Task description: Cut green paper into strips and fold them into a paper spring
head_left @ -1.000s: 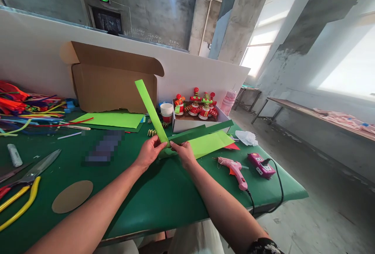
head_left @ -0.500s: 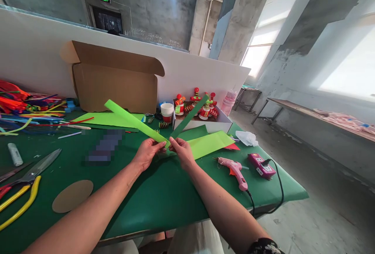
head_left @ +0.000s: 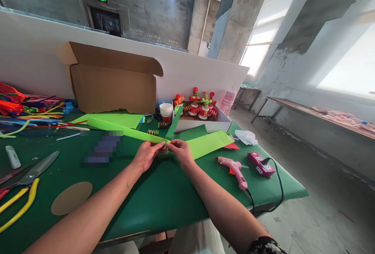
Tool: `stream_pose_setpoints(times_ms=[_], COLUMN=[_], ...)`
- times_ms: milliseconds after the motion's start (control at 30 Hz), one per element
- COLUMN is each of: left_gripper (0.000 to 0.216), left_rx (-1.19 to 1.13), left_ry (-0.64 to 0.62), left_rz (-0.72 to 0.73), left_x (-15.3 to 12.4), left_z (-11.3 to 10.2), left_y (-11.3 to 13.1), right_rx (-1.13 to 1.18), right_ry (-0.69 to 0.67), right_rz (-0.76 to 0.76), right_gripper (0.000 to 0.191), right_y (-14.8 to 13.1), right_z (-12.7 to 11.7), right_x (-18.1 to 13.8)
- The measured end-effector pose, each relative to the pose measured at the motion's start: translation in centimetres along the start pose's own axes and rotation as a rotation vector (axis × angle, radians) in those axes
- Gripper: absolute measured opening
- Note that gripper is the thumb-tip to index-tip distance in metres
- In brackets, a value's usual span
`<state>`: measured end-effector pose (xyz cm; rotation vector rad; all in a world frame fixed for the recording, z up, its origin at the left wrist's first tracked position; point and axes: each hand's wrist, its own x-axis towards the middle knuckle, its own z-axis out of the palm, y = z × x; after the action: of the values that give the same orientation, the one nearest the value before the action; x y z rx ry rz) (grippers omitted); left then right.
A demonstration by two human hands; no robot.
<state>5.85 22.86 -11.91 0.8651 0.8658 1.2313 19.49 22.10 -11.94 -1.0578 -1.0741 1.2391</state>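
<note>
Two paper strips meet between my fingertips above the green table: a light green strip (head_left: 125, 131) reaching out to the left and a dark green strip (head_left: 174, 124) pointing away from me. My left hand (head_left: 149, 155) pinches the joined ends from the left. From the right, my right hand (head_left: 182, 153) pinches the same corner, its fingertips almost touching the left ones. The exact fold at the joint is hidden by my fingers. Just beyond my right hand lie a light green paper sheet (head_left: 211, 143) and a dark green sheet (head_left: 191, 133).
A pink glue gun (head_left: 236, 171) and purple power box (head_left: 261, 165) with a cord lie right. Scissors (head_left: 29, 179), a cardboard disc (head_left: 72, 198) and pipe cleaners (head_left: 26, 105) are left. At the back stand a cardboard box (head_left: 114, 86), paper cups (head_left: 166, 112) and a white box (head_left: 225, 124) of figures.
The light green strip has swung down toward the table on the left. The dark green strip has turned more upright and its far end has dropped. Both hands keep their pinch at the joint.
</note>
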Motion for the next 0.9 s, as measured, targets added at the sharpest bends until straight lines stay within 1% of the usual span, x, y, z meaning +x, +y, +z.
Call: stream_pose_setpoints(times_ms=[233,600,767,900], left_gripper=[0.027,0.024,0.025,0.027], left_rx=[-0.010,0.019,0.052,0.063], left_ry=[0.008,0.017,0.005,-0.002], left_rz=[-0.041,-0.064,-0.071,-0.069], left_x=[-0.11,0.05,0.03,-0.03], left_z=[0.09,-0.22,-0.14,0.01], left_y=[-0.12,-0.11,-0.19,-0.26], right_rx=[0.056,0.143,0.099,0.098], right_ry=[-0.005,-0.071,-0.046,-0.033], right_rz=[0.046,0.165,0.152,0.169], right_gripper=[0.033,0.044,0.041,0.041], right_y=[0.11,0.06,0.17,0.26], right_z=[-0.15,-0.31,-0.49,-0.67], right_x=[0.04,0.33,0.35,0.45])
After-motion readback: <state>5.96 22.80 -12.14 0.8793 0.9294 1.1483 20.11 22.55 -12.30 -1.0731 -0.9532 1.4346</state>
